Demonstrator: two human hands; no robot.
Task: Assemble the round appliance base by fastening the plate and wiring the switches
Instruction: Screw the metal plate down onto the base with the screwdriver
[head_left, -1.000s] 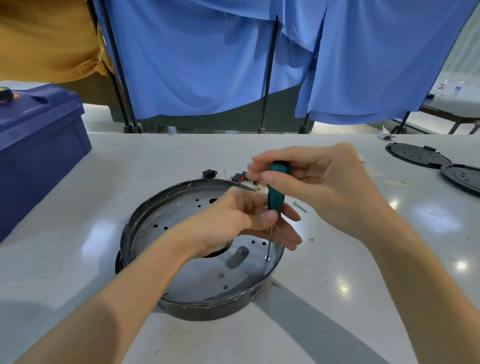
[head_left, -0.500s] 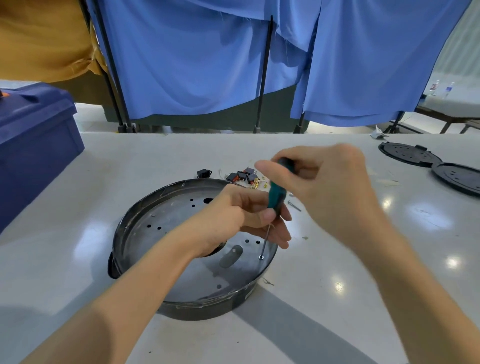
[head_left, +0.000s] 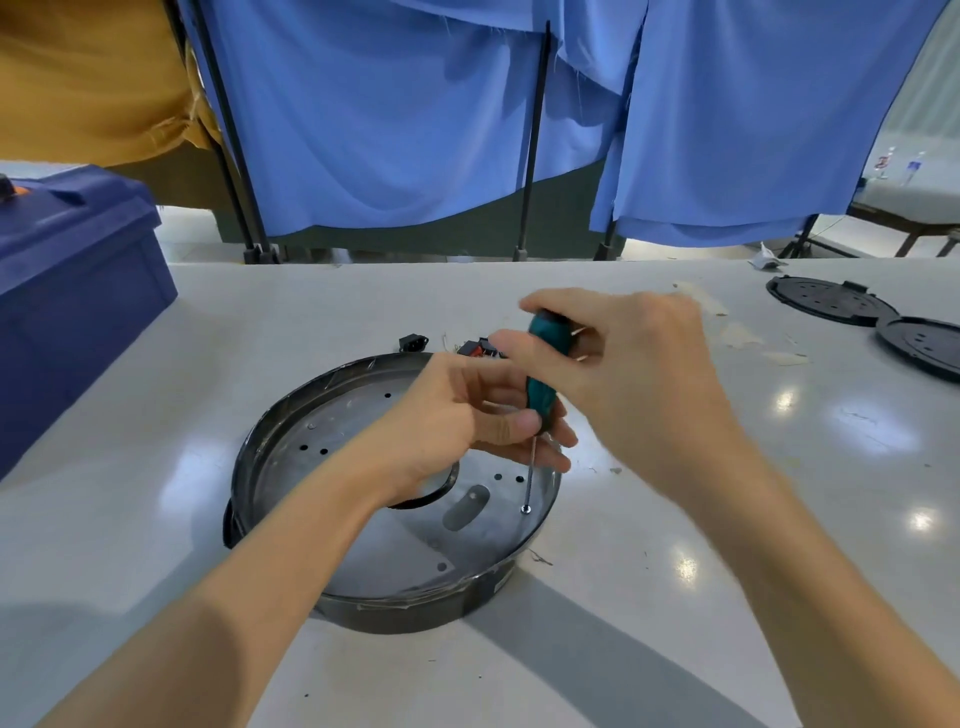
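Note:
The round black appliance base (head_left: 415, 605) lies on the white table with a perforated metal plate (head_left: 384, 540) set inside it. A teal-handled screwdriver (head_left: 540, 384) stands nearly upright, its tip on a screw (head_left: 525, 510) near the plate's right edge. My right hand (head_left: 618, 364) grips the top of the handle. My left hand (head_left: 467, 421) pinches the handle's lower end and shaft with thumb and fingers. Small black and red switches (head_left: 475, 347) lie just behind the base, partly hidden by my hands.
A dark blue plastic crate (head_left: 72, 291) stands at the left edge of the table. Two black round covers (head_left: 831, 301) (head_left: 919, 345) lie at the far right. A small black connector (head_left: 414, 342) sits behind the base. Blue curtains on black stands hang behind the table.
My right hand has turned on the screwdriver handle, its fingers now shifted round it. The screwdriver tip stays on the same screw and my left hand keeps steadying it.

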